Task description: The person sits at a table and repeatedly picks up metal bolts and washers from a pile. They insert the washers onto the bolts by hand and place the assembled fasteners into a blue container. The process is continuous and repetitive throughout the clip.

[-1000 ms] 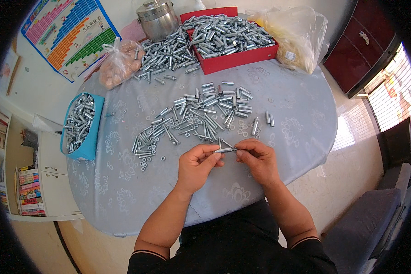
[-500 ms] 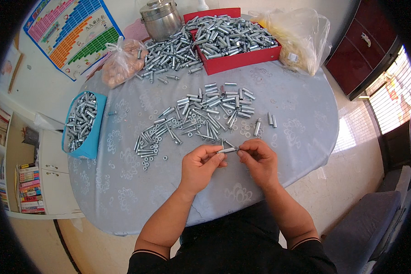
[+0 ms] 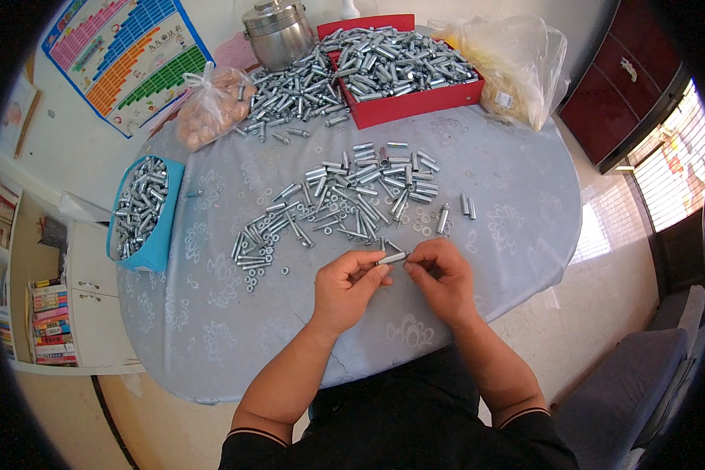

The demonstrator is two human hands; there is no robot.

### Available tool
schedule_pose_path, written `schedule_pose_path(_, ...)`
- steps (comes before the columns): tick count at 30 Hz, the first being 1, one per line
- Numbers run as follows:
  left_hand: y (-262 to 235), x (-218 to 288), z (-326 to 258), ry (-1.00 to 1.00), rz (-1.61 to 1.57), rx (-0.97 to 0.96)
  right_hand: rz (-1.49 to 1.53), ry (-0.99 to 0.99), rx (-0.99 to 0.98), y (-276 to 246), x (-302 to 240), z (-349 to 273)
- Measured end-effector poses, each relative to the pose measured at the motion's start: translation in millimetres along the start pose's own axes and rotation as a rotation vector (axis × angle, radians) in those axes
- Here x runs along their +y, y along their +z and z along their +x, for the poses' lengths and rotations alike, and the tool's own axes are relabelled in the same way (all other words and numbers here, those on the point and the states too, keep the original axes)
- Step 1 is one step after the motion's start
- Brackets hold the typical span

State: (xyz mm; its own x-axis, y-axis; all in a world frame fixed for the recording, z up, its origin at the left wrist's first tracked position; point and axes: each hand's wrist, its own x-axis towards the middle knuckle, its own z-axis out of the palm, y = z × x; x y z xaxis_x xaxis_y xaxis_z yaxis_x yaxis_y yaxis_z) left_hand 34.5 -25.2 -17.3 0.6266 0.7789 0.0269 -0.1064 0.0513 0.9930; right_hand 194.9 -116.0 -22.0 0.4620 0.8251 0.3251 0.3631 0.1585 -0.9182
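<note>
A silvery expansion bolt (image 3: 392,257) with a metal sleeve lies level between my two hands, just over the near part of the table. My left hand (image 3: 343,288) is closed, thumb and fingers pinching the sleeve's left end. At the other end, the fingertips of my right hand (image 3: 444,283) are pinched together; the small part they grip is mostly hidden. Right beyond my hands spread loose metal sleeves (image 3: 364,190), thin bolts (image 3: 296,227) and small nuts (image 3: 251,280). One whole expansion bolt (image 3: 443,218) and two sleeves (image 3: 468,207) lie apart at the right.
A red box (image 3: 419,104) heaped with expansion bolts sits at the back, with more piled beside it near a steel pot (image 3: 277,39). Plastic bags (image 3: 211,110) flank them. At the left edge stands a blue container (image 3: 150,252) of bolts. A grey cloth (image 3: 517,251) covers the table.
My right hand has shifted slightly left, closer to the sleeve, and the gap between my hands is narrower. My left hand still grips the expansion bolt.
</note>
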Motion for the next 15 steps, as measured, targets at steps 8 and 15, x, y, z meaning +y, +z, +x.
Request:
schedule_pose_path(8, -3, 5, 4, -0.120, -0.153, -0.037, 0.303, 0.253, 0.055, 4, 3, -5)
schedule_pose_path(15, -8, 8, 6, -0.195, -0.187, -0.126, 0.390, 0.323, -0.081, -3, 3, -5)
